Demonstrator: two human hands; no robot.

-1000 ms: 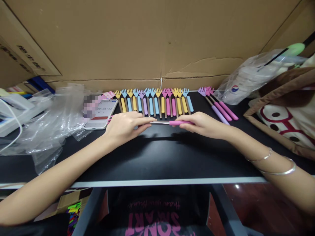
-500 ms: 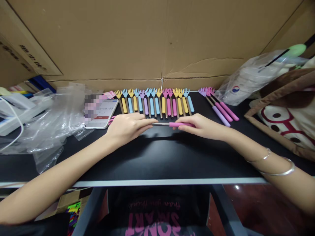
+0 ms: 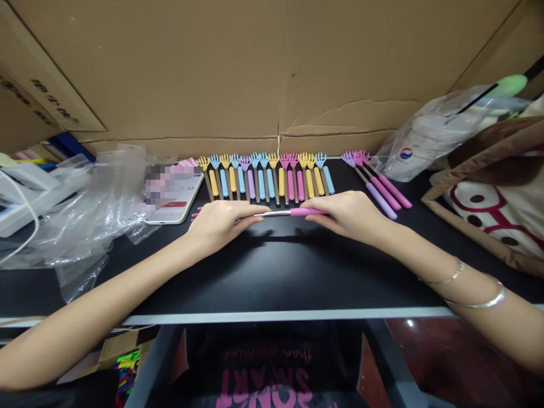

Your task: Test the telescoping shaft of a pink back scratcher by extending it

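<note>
Pink scratcher (image 3: 293,212) held btwn hands

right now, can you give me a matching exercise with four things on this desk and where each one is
Things
1. pink back scratcher
2. smartphone
3. row of back scratchers
4. clear plastic bag

Places
A. lying side by side at the foot of the cardboard wall
B. far right at the back, beside the tote bag
C. held level between the left hand and the right hand
D. flat on the black table, left of the row

Pairs: 1-C, 2-D, 3-A, 4-B
</note>
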